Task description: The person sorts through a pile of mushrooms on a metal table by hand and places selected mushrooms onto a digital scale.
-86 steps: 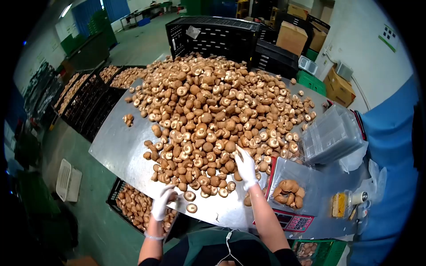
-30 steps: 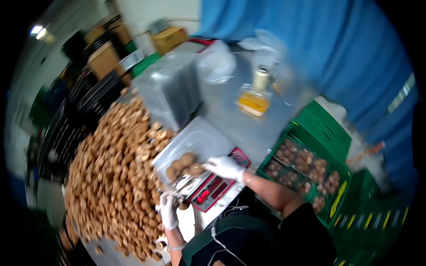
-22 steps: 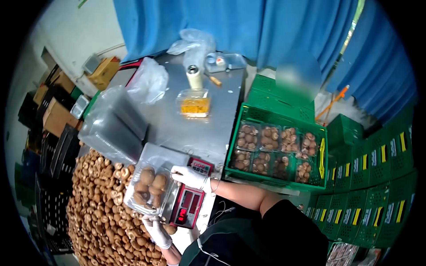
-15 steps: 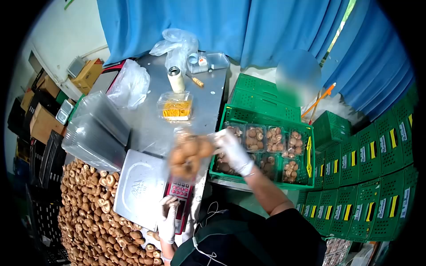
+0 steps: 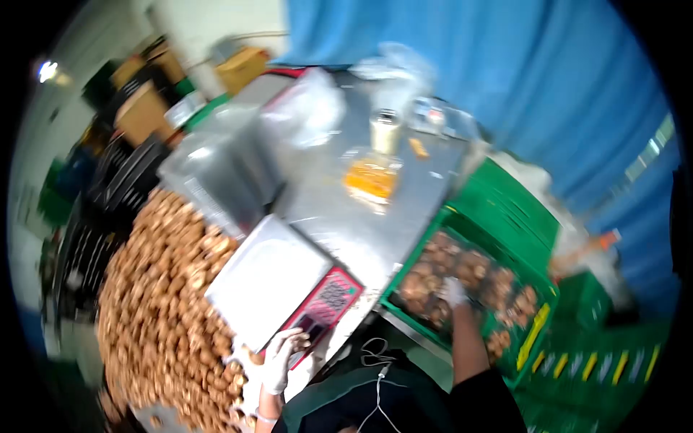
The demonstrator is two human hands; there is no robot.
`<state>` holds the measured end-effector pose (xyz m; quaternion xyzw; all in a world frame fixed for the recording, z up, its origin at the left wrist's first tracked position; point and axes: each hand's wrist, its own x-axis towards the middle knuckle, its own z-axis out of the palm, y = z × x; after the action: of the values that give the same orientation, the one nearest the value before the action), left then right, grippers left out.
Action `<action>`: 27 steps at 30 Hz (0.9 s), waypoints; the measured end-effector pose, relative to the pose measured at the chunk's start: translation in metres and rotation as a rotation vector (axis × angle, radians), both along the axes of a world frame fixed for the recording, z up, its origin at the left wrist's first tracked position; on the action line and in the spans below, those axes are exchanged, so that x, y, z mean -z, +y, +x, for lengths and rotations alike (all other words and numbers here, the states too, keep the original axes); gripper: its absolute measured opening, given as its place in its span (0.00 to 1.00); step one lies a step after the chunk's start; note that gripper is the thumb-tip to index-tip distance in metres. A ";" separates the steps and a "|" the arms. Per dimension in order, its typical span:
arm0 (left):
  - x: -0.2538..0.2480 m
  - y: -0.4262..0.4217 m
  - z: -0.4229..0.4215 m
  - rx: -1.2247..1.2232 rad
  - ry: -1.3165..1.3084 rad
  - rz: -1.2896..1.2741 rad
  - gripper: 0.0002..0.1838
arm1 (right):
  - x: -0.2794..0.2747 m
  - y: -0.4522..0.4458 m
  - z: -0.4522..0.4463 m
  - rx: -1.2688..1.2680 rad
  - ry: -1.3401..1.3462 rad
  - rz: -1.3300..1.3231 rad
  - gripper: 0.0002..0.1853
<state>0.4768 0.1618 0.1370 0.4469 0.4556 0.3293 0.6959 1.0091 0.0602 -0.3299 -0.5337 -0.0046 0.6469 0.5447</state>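
Observation:
My right hand (image 5: 455,293), in a white glove, is down inside the green crate (image 5: 538,335), fingers at the right edge of a clear pack of brown mushrooms (image 5: 416,286). Motion smears the fingertips, but they appear to grip that pack's edge. Several similar packs lie around it in the crate. My left hand (image 5: 281,361), also gloved, hovers at the front edge of the red-and-white weighing scale (image 5: 267,281), its fingers loosely bent and apart. Nothing rests on the scale's white platform.
Loose mushrooms (image 5: 166,310) form a large heap on the left. Stacked clear plastic trays (image 5: 216,173) stand behind the scale. On the metal table (image 5: 346,224) are a tub with orange contents (image 5: 372,179), a pale bottle (image 5: 385,132) and plastic bags (image 5: 310,108). More green crates (image 5: 592,368) are at right.
My right hand has carried the mushroom pack from above the scale's right side down into the crate. The view has turned left and blurred. My left hand stays by the scale.

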 end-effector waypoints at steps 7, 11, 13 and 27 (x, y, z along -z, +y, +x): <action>0.022 -0.062 -0.060 -0.399 0.081 -0.021 0.14 | -0.258 0.095 -0.007 -0.161 -1.583 -0.166 0.15; 0.036 -0.099 -0.073 -0.557 0.060 -0.093 0.16 | -0.387 0.230 -0.081 -0.159 -1.534 0.527 0.11; 0.044 -0.112 -0.074 -0.567 0.047 -0.018 0.18 | -0.473 0.286 -0.185 -0.249 -1.460 0.795 0.12; 0.092 -0.229 -0.121 -1.115 -0.045 -0.025 0.17 | -0.472 0.653 -0.415 -1.061 -2.023 1.125 0.29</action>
<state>0.3555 -0.0674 0.0452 0.1230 0.6119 0.6516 0.4312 0.5940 0.7129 0.1422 -0.4158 -0.9010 -0.0006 0.1239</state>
